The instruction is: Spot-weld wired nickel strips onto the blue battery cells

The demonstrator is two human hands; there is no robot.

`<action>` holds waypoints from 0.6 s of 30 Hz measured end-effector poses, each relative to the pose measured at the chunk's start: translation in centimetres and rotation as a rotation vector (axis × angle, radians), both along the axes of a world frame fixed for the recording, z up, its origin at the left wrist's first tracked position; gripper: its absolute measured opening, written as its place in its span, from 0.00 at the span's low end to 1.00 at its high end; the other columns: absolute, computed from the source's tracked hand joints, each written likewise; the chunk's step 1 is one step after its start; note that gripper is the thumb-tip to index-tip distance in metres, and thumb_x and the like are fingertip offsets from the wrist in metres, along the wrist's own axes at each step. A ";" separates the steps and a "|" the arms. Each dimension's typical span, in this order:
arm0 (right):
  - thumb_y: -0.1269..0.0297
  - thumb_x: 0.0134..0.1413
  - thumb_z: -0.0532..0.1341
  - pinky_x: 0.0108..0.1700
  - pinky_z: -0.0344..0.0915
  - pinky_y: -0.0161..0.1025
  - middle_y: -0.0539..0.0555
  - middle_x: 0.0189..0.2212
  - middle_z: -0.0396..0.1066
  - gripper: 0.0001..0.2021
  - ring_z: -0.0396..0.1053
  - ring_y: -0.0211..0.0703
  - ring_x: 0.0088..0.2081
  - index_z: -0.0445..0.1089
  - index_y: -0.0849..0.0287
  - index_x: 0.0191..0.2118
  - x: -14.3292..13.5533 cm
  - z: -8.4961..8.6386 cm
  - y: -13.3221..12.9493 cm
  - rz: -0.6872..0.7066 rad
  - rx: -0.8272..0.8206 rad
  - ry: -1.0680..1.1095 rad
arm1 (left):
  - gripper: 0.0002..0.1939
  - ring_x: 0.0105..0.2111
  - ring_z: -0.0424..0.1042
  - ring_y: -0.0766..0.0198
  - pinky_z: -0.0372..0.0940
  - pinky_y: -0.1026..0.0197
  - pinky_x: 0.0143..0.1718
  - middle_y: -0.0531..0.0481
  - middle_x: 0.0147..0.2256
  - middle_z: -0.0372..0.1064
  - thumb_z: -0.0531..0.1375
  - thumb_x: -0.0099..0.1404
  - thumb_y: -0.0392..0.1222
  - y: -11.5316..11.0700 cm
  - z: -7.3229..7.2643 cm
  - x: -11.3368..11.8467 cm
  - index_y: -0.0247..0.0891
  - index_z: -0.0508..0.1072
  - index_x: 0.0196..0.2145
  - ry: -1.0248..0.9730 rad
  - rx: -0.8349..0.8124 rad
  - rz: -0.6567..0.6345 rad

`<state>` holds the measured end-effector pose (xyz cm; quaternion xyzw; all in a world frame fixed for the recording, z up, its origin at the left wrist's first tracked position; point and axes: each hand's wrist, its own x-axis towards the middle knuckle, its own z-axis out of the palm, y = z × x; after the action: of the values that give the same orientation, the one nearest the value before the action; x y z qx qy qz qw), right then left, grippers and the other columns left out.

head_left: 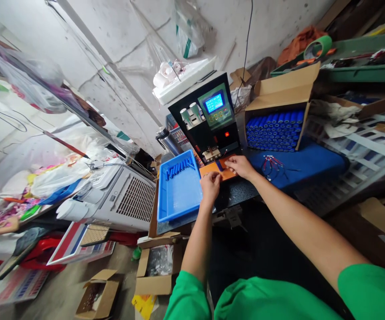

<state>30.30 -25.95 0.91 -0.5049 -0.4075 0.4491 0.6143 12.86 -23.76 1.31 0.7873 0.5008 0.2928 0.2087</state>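
A blue cylindrical battery cell (pixel 219 165) lies on the orange work plate (pixel 209 169), below the metal electrode head (pixel 211 154) of a black spot welder (pixel 187 129) with a lit blue screen. My left hand (pixel 210 186) is at the plate's front edge, just left of the cell, with its fingers pinched together. From the right, my right hand (pixel 241 167) reaches over the plate in a pinch close to the cell. What either pinch holds is too small to make out. Several blue cells (pixel 179 169) lie in a row in the blue tray (pixel 179 214) beside my left hand.
An open carton (pixel 281 95) packed with blue cells stands right of the welder. Red and black wires (pixel 272 165) lie on the blue surface near my right forearm. A dark flask (pixel 167 141) stands behind the tray. Cardboard boxes (pixel 154 284) sit on the floor. Another person's arm (pixel 7 225) shows far left.
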 end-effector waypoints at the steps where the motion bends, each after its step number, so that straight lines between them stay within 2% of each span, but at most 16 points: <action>1: 0.48 0.43 0.68 0.18 0.51 0.32 0.46 0.15 0.61 0.19 0.56 0.32 0.16 0.67 0.59 0.24 0.0 -0.1 0.0 0.008 0.006 -0.004 | 0.07 0.35 0.71 0.62 0.63 0.59 0.43 0.49 0.30 0.76 0.61 0.64 0.40 0.1 0.0 0.1 0.40 0.79 0.31 -0.001 -0.010 -0.011; 5: 0.51 0.43 0.67 0.22 0.56 0.34 0.48 0.18 0.66 0.16 0.60 0.35 0.19 0.71 0.60 0.28 0.0 -0.3 -0.1 0.098 0.074 -0.108 | 0.08 0.33 0.71 0.63 0.64 0.60 0.40 0.50 0.29 0.75 0.59 0.64 0.41 0.5 -0.4 0.4 0.39 0.77 0.30 -0.087 -0.047 -0.045; 8: 0.55 0.42 0.68 0.31 0.64 0.36 0.52 0.25 0.73 0.14 0.67 0.39 0.27 0.73 0.61 0.29 -0.1 -0.5 -0.1 0.134 0.131 -0.200 | 0.07 0.32 0.72 0.63 0.65 0.61 0.39 0.50 0.29 0.74 0.60 0.63 0.42 0.7 -0.8 0.7 0.39 0.77 0.31 -0.135 -0.057 -0.063; 10: 0.57 0.43 0.67 0.36 0.66 0.37 0.53 0.27 0.74 0.12 0.69 0.41 0.30 0.73 0.61 0.29 -0.2 -0.6 0.0 0.133 0.138 -0.230 | 0.07 0.32 0.71 0.64 0.65 0.62 0.38 0.51 0.28 0.73 0.60 0.63 0.42 0.9 -1.0 0.9 0.38 0.76 0.30 -0.152 -0.060 -0.075; 18: 0.58 0.43 0.64 0.34 0.63 0.37 0.52 0.24 0.73 0.10 0.67 0.39 0.28 0.73 0.61 0.26 -0.4 -0.4 0.0 0.085 0.119 -0.257 | 0.05 0.31 0.70 0.65 0.66 0.62 0.37 0.51 0.28 0.70 0.59 0.62 0.40 0.6 -0.9 1.1 0.38 0.73 0.30 -0.224 -0.051 -0.095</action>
<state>29.94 -25.94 0.52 -0.5032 -0.5297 0.3812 0.5664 13.95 -23.20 0.46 0.7669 0.4437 0.3561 0.2969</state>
